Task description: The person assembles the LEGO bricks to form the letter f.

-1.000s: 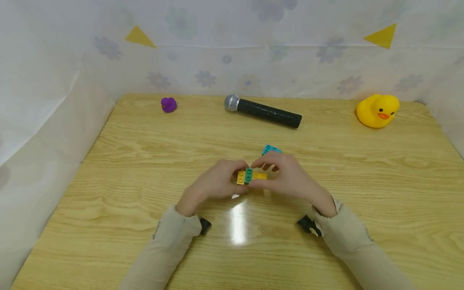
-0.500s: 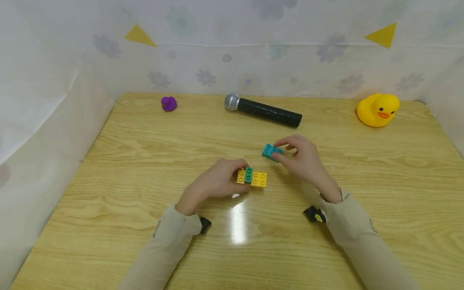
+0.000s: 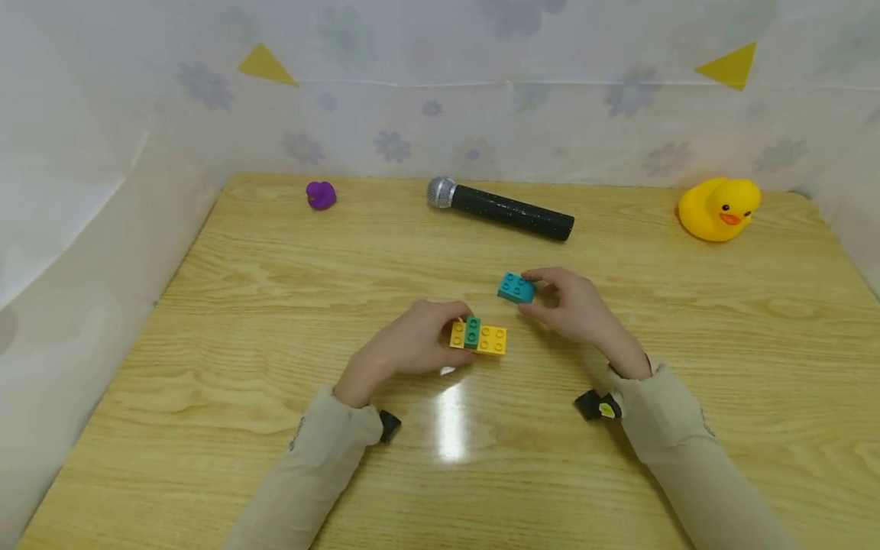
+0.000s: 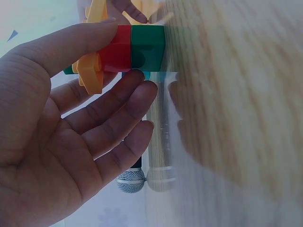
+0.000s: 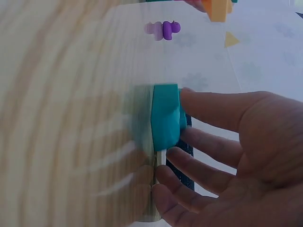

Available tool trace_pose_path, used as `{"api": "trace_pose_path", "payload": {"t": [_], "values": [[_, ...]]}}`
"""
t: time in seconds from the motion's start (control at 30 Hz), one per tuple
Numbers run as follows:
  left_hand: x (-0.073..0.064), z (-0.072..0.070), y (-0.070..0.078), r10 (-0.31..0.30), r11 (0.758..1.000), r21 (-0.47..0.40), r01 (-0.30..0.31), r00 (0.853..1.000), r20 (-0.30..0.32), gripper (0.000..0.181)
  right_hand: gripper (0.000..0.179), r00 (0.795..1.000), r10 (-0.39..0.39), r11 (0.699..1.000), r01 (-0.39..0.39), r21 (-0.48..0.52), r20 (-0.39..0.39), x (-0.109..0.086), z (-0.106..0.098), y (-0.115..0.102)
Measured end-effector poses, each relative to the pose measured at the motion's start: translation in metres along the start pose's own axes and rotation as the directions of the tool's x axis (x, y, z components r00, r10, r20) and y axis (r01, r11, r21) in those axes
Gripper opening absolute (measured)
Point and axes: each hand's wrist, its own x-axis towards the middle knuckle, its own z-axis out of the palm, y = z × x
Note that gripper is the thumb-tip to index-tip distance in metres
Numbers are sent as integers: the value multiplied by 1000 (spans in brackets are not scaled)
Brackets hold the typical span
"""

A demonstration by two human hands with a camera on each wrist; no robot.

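In the head view my left hand [image 3: 417, 340] pinches a stack of toy building bricks [image 3: 491, 341] between thumb and index finger. The left wrist view shows its layers: a green brick [image 4: 148, 47] lowest by the table, a red brick [image 4: 118, 48] on it, then yellow pieces [image 4: 89, 71]. On top, in the head view, sits a narrow green brick [image 3: 472, 333]. Farther back and right, my right hand [image 3: 576, 308] has thumb and index finger at opposite sides of a teal brick [image 3: 516, 288] with a rounded end, pinching it close to the table.
A black toy microphone [image 3: 509, 212] with a silver head lies behind the bricks. At the back stand a small purple duck [image 3: 321, 195] on the left and a yellow rubber duck [image 3: 718, 211] on the right. White flowered curtain [image 3: 474, 130] encloses the wooden table [image 3: 289, 305].
My right hand has left the brick stack and gone back and right to the teal brick, its fingers then lowering around that brick. My left hand stays in place with the stack.
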Motion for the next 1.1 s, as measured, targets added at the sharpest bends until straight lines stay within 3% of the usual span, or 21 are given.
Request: {"api": "trace_pose_path", "payload": {"t": [0.2,0.33,0.57,0.8,1.1], "values": [[0,0,-1,8,1000,-3,-8,1000,0,37,29,998,-63,998,63,-3,21,-1,1,-1],[0,0,0,3,1000,-10,-3,1000,5,37,36,996,-75,997,76,-28,40,0,5,-2],[0,1,-1,-5,1000,-28,5,1000,8,37,40,998,-56,994,60,-94,42,1,11,-4],[0,0,-1,2,1000,-17,-2,1000,3,38,40,997,-67,992,71,-103,46,0,9,-8],[0,0,-1,14,1000,-10,-14,1000,2,37,39,1000,-16,995,18,-102,21,-1,10,-10]]}}
